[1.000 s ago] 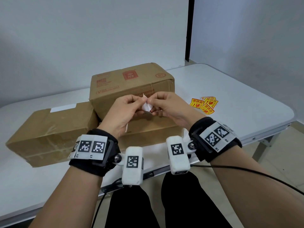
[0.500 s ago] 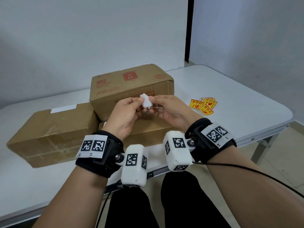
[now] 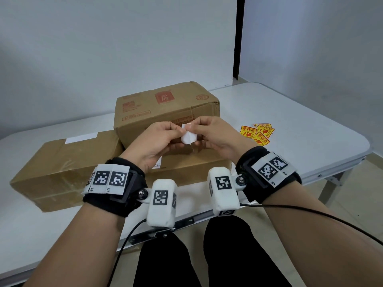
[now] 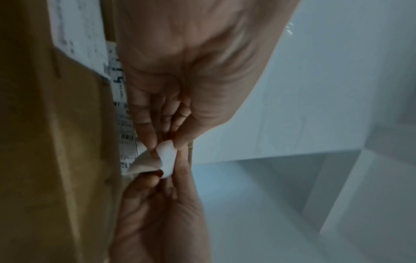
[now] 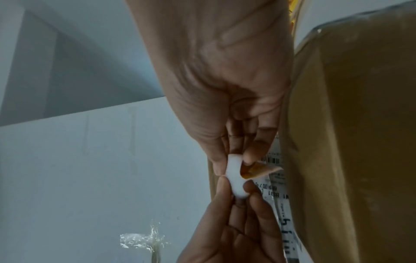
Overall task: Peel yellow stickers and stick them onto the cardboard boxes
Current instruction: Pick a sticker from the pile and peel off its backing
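Sticker (image 3: 188,137) curled, white backing out (pinched); spares (image 3: 257,133) beside boxes (image 3: 165,112).

A white folding table (image 3: 290,121) stands before pale grey walls (image 3: 103,48), a dark vertical strip (image 3: 238,38) at their corner; beyond the table's right edge, what looks like beige tiled floor (image 3: 364,183).

Hiding most of the sticker (image 3: 188,137) behind both hands' fingertips in the head view, showing only its white back. Blurring the label (image 4: 122,113) print past reading in the left wrist view. Cutting off the right hand (image 4: 162,217) at 6 o'clock there, and the left hand (image 5: 236,229) at 6 o'clock in the right wrist view. Covering the front box (image 3: 192,168) with wrists and hands. Rendering the sticker pile (image 3: 258,133) at 2 o'clock too small for reading its print.
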Demonstrator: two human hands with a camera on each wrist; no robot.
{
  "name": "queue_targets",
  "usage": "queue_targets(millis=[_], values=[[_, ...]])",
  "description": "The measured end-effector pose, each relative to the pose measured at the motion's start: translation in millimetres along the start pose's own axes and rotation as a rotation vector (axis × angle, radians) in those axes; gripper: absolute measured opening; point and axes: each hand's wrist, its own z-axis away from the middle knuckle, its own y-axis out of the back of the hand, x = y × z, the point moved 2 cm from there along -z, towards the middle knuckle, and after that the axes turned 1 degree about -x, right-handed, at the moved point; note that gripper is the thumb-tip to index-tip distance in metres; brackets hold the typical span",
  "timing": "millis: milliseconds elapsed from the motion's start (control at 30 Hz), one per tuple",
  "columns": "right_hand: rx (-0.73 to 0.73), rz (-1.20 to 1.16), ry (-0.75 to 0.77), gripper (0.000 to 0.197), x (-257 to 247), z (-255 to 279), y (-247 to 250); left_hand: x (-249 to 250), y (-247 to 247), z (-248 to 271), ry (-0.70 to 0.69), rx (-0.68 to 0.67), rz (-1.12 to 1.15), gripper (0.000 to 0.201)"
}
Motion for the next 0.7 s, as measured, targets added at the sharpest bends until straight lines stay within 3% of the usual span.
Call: queue_targets(millis=[433,700], values=[[0.182,-0.219,0.053,0.016,4.4,-3.7,3.3,-2.0,3.9,6.3,-0.010,0.191,0.364,0.013],[0.244,-0.122,0.059,0.011,3.4,-3.4,13.1,1.0,10.1,3.7,-0.108,0.267,0.071,0.006]])
